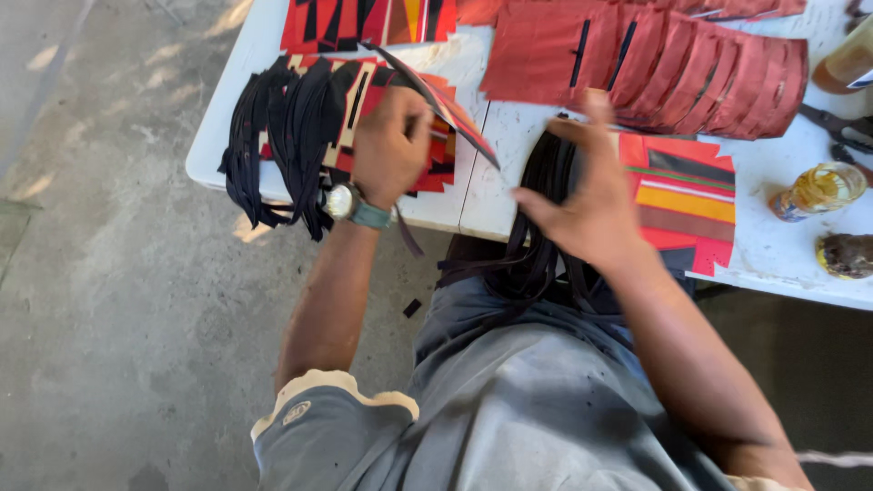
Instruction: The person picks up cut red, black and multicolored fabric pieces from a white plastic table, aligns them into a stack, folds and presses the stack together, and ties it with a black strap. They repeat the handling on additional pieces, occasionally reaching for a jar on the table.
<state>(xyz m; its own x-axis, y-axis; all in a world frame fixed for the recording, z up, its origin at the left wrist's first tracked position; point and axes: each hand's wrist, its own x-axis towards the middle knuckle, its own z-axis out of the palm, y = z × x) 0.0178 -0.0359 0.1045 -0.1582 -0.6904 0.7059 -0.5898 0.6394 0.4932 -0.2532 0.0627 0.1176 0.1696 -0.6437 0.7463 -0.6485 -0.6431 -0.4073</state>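
Gripping a flat striped panel (436, 100), the left hand (389, 145) was closed around the panel's lower part, fingers curled over it, a watch (343, 201) on the wrist. The panel was tipped up on edge, so only its thin dark side showed, and its long axis ran on a slant from up beside the knuckles, away from the body, down toward the right hand. Just under that hand lay a stack of red, black and cream patchwork pieces (435, 155) on the counter (473, 195), and beyond the knuckles to the outer side a bunch of dark strips (282, 136) hung over the counter's edge.

The right hand (591, 205) hovered spread wide, fingers apart and holding nothing, thumb pointing back toward the left hand. It was blurred, so I could not tell whether it touched anything. Directly beneath and behind it a second bundle of dark strips (546, 218) trailed off the counter onto the lap. Just past its fingers lay a flat panel with orange, brown and red bands (687, 200), and farther away a fanned row of red pieces (673, 68). Off to the far right stood a small glass jar of yellowish liquid (818, 189).

Of the two, the left hand already had the tilted panel; its lower tip pointed at the gap between the hands, nearer the right one's thumb.
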